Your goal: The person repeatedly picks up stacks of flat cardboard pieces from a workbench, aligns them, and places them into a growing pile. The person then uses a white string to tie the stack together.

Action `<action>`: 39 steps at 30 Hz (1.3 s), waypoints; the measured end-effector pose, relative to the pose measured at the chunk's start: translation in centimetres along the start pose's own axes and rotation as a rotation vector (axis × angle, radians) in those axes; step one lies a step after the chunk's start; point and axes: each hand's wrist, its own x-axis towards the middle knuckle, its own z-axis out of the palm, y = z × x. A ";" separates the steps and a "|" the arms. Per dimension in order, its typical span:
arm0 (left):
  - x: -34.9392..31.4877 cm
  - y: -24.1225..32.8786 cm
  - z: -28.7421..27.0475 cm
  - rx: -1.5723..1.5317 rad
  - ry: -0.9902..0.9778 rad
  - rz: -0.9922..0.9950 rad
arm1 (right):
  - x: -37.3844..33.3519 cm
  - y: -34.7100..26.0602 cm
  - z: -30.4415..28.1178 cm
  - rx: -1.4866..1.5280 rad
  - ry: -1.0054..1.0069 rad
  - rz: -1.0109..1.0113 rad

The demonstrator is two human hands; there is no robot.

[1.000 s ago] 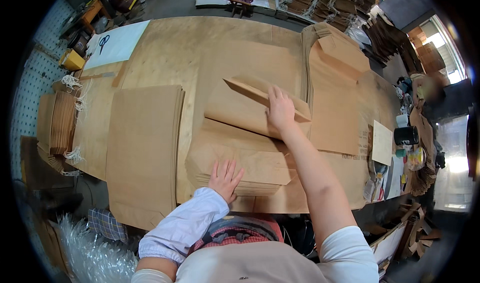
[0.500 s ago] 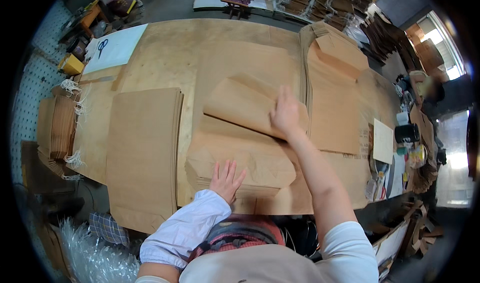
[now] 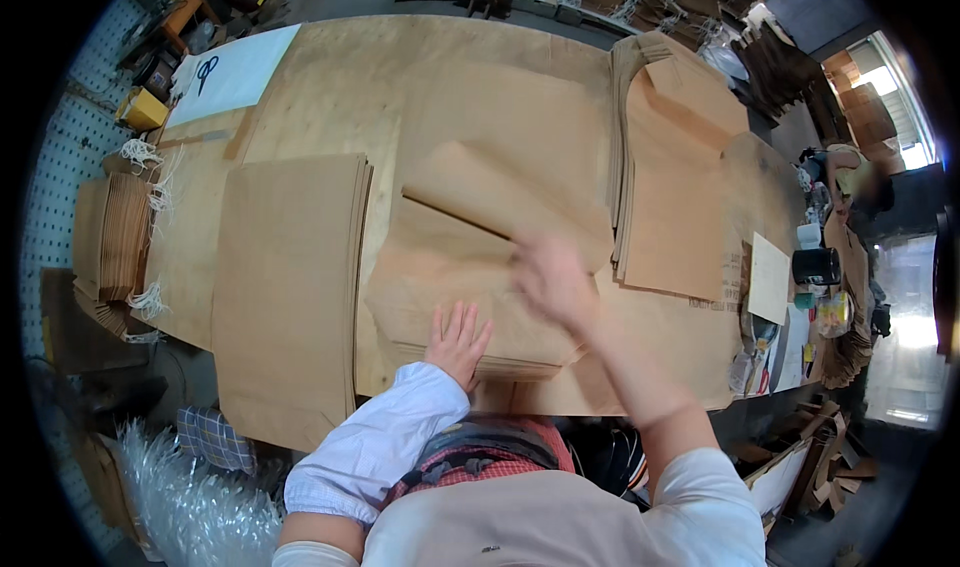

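1. Here, the brown paper bag [image 3: 490, 192] lies at the middle of the table [image 3: 340, 77], on top of a low pile [image 3: 530, 369] near the person. Its upper layer is bowed up, and a dark slit under that layer slants from upper left down to the right hand.
2. The pile's long axis runs roughly away from the person, while the slit cuts across it at a slant.
3. The right hand [image 3: 555, 285] is the nearer one to the slit, at its lower right end, with the raised layer just beyond and to the left. The hand is blurred; I cannot tell whether its fingers pinch paper or only brush it.
4. The left hand [image 3: 460, 345] lies flat on the near end, fingers slightly spread, gripping nothing; the raised layer lies ahead of it.
5. To the left lies a flat stack of brown paper [image 3: 290, 287]; to the right, another stack with folded ends [image 3: 675, 217].
6. Farther out, scissors [image 3: 207, 72] rest on a white sheet [image 3: 250, 72] at the far left, and a black cylinder [image 3: 816, 267] is at the right.
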 end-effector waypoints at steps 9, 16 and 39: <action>0.0 -0.2 -0.5 -0.013 -0.051 0.006 | 7.2 2.2 -3.0 -0.331 -0.350 0.259; -2.2 1.4 -7.4 -0.335 -0.439 0.121 | -9.1 -6.6 2.6 -0.314 -0.091 -0.050; 1.3 -9.9 10.8 -0.423 0.269 -0.643 | -13.8 6.7 10.9 0.006 0.080 0.803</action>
